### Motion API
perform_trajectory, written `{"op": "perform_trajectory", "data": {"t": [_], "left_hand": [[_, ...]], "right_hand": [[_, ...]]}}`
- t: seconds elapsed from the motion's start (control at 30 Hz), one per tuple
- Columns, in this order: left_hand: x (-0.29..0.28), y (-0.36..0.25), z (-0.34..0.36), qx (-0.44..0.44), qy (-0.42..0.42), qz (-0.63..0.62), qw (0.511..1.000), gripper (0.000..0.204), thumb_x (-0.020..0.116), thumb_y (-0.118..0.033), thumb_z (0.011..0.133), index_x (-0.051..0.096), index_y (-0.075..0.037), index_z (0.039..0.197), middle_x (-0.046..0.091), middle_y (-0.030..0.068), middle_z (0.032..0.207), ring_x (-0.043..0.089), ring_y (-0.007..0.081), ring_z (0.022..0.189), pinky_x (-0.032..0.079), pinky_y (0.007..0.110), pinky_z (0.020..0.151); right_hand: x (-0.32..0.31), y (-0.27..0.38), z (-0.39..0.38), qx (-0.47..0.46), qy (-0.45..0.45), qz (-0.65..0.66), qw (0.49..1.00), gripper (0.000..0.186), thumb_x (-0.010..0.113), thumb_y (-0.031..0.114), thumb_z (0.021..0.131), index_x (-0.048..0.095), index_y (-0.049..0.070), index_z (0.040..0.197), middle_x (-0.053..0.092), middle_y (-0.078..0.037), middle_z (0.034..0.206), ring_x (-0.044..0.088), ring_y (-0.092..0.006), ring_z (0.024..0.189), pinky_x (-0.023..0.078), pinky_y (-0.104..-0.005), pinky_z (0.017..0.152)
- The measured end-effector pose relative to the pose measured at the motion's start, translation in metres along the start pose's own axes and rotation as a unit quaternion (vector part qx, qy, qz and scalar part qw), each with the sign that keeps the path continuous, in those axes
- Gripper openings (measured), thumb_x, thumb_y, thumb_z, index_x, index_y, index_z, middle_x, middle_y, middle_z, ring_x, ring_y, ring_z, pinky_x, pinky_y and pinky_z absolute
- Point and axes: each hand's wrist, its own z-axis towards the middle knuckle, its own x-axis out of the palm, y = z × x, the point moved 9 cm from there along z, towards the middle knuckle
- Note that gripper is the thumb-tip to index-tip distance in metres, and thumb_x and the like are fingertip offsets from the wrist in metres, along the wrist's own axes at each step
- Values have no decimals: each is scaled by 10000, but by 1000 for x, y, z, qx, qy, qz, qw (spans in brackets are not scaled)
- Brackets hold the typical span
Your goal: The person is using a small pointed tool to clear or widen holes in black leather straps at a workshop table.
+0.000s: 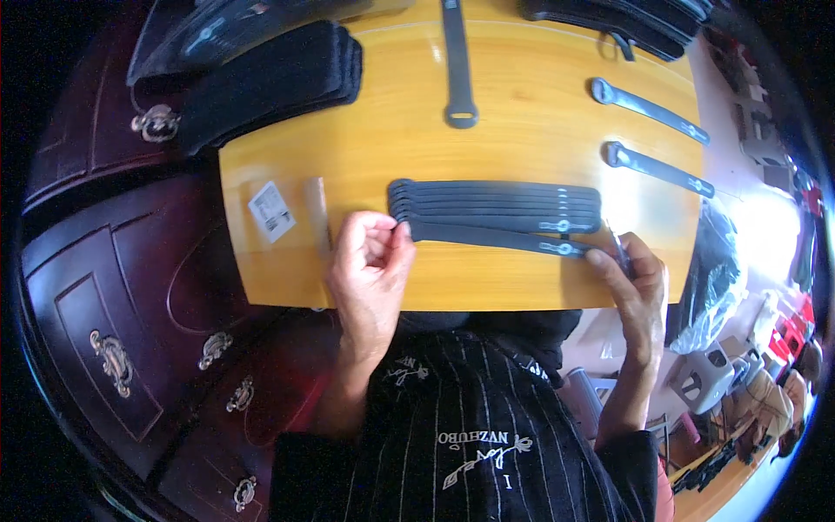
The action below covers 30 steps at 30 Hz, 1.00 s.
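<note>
Several flat black straps [496, 205] lie side by side in a neat row on the table, their rounded ends overlapping at the left. One more strap [487, 237] slants away from the near side of the row. My left hand [370, 270] pinches this strap's left end between thumb and index finger. At its right end, the thumb of my right hand [639, 291] touches or nearly touches the pale printed mark. A slim, dark, pen-like thing [621, 250] with a shiny tip is held in my right fingers; its exact kind is unclear.
Single straps lie farther off: one strap [458, 70] with a slotted end, and two straps [652, 111] [665, 170] at right. Black stacks [270, 83] [617, 22] occupy the far corners. A white label [271, 211] sits on the yellow table [522, 291]. Dark cabinets [96, 287] stand left.
</note>
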Motion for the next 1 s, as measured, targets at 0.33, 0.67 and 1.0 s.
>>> {"op": "perform_trajectory", "data": {"t": [0.33, 0.67, 1.0], "left_hand": [[-5, 7, 1, -34, 0, 0, 999, 175, 671, 56, 814, 533, -35, 870, 530, -31, 689, 451, 2, 557, 383, 164, 518], [-4, 14, 2, -29, 2, 2, 1000, 171, 660, 34, 830, 518, -48, 877, 521, -32, 666, 443, -1, 514, 362, 160, 452], [-5, 12, 2, -54, -2, 1, 999, 180, 670, 47, 816, 522, -43, 861, 518, -33, 678, 418, -4, 528, 349, 160, 485]], "right_hand": [[0, -6, 6, 12, -20, -37, 999, 302, 776, 281, 780, 626, 19, 796, 578, 0, 661, 510, -68, 636, 409, -233, 588], [-3, 9, 11, -56, -73, -104, 990, 299, 765, 226, 783, 582, -3, 723, 528, -84, 556, 464, -117, 504, 386, -290, 474], [1, 12, 13, -45, -60, -117, 990, 281, 751, 240, 789, 595, 6, 791, 586, -120, 611, 555, -189, 529, 433, -320, 517]]}}
